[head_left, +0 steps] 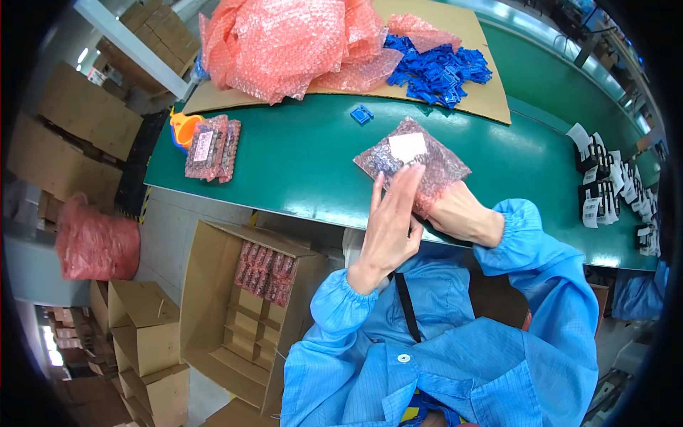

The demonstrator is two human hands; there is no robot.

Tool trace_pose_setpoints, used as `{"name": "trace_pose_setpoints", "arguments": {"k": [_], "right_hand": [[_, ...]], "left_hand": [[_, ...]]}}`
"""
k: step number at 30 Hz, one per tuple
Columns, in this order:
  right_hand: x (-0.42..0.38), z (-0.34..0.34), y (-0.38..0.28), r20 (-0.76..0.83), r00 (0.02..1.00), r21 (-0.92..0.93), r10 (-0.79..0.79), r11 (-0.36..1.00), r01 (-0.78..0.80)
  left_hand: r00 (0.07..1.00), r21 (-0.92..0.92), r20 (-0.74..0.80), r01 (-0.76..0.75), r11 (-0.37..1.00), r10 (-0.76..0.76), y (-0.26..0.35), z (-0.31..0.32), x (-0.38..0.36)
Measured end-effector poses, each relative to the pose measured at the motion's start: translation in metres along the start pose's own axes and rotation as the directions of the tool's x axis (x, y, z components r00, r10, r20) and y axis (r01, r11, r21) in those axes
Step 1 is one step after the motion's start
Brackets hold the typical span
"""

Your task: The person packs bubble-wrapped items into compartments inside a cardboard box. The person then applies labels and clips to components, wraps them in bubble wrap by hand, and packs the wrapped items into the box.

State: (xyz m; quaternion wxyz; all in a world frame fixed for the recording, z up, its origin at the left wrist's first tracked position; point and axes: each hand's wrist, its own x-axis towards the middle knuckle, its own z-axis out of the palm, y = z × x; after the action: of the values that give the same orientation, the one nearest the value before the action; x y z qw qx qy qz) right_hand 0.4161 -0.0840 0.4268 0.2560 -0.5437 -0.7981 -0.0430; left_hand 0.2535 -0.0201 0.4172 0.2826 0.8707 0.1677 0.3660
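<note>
A pink bubble-wrap packet with a white label lies at the front of the green table, blue parts showing faintly through it. My left hand rests on its near left side, fingers extended and somewhat apart. At its near right edge is my right hand, its fingers curled under the packet and mostly hidden. A single blue part lies just beyond the packet. Further back, a heap of blue parts sits on a cardboard sheet.
Large pink bubble wrap covers the back left. Wrapped packets stand by an orange holder on the table. Black items with white labels line the right. Below, an open carton holds packets.
</note>
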Motion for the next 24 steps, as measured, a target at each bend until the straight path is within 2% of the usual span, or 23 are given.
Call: {"name": "trace_pose_setpoints", "arguments": {"k": [1,2,3,4,6,8,9,10,11,13,15,16,18,19,21,23,24], "right_hand": [[-0.008,-0.014,0.006,0.317,0.948,-0.006,0.029,1.0,-0.029],[-0.017,-0.023,0.014,0.299,0.951,0.052,-0.075,0.997,0.062],[-0.027,-0.03,0.023,0.277,0.944,0.109,-0.179,0.982,0.154],[-0.036,-0.039,0.033,0.18,0.951,0.157,-0.251,0.962,0.224],[-0.055,-0.061,0.055,0.221,0.963,0.01,-0.153,0.988,0.154],[-0.059,-0.066,0.073,0.04,0.979,-0.017,0.199,0.98,-0.198],[-0.047,-0.079,0.07,0.145,0.932,-0.041,0.333,0.943,-0.33],[-0.04,-0.075,0.073,0.129,0.93,-0.04,0.343,0.939,-0.341],[-0.034,-0.069,0.077,0.085,0.957,0.077,0.276,0.956,-0.282],[-0.014,-0.053,0.08,0.006,0.983,0.281,0.184,0.943,-0.178],[0.014,-0.031,0.081,-0.099,0.985,0.398,0.141,0.913,-0.09],[0.025,-0.02,0.089,-0.113,0.977,0.506,0.182,0.856,-0.101],[0.047,-0.008,0.097,-0.111,0.943,0.677,0.314,0.718,-0.159],[0.054,-0.006,0.098,-0.131,0.943,0.678,0.306,0.722,-0.14],[0.062,-0.005,0.098,-0.021,0.904,0.871,0.428,0.452,-0.194],[0.058,-0.007,0.09,-0.051,0.899,0.842,0.435,0.502,-0.195],[0.053,-0.011,0.083,-0.065,0.887,0.84,0.457,0.506,-0.199]], "left_hand": [[0.995,0.063,0.101,-0.017,0.998,0.01,-0.001,-0.001,0.001],[0.98,0.126,0.199,-0.037,0.991,0.011,-0.002,-0.001,0.001],[0.986,0.108,0.165,-0.023,0.994,0.005,-0.001,0.001,0.0],[0.986,0.109,0.164,-0.02,0.994,0.002,-0.006,0.002,-0.002],[0.984,0.198,0.153,-0.118,0.973,0.088,-0.015,0.006,-0.005],[0.986,0.206,0.115,-0.141,0.968,0.119,-0.02,0.005,-0.003],[0.991,0.131,0.059,-0.129,0.983,0.123,-0.025,0.005,-0.001],[0.992,0.054,0.006,-0.126,0.991,0.126,-0.028,0.004,0.003],[0.99,0.005,-0.045,-0.132,0.991,0.132,-0.029,0.001,0.01],[0.996,-0.225,-0.092,-0.023,0.974,0.002,-0.027,-0.014,0.026],[0.976,-0.314,-0.035,0.192,0.93,-0.213,-0.041,-0.032,0.048],[0.943,-0.358,-0.005,0.31,0.881,-0.334,-0.049,-0.042,0.061],[0.96,-0.384,0.007,0.26,0.886,-0.279,-0.068,-0.054,0.082],[0.962,-0.479,0.027,0.251,0.841,-0.272,-0.071,-0.056,0.088],[0.964,-0.655,0.095,0.248,0.713,-0.248,-0.084,-0.051,0.094],[0.957,-0.48,0.127,0.288,0.829,-0.259,-0.095,-0.041,0.086],[0.973,-0.449,0.028,0.216,0.867,-0.228,-0.085,-0.037,0.083]]}}
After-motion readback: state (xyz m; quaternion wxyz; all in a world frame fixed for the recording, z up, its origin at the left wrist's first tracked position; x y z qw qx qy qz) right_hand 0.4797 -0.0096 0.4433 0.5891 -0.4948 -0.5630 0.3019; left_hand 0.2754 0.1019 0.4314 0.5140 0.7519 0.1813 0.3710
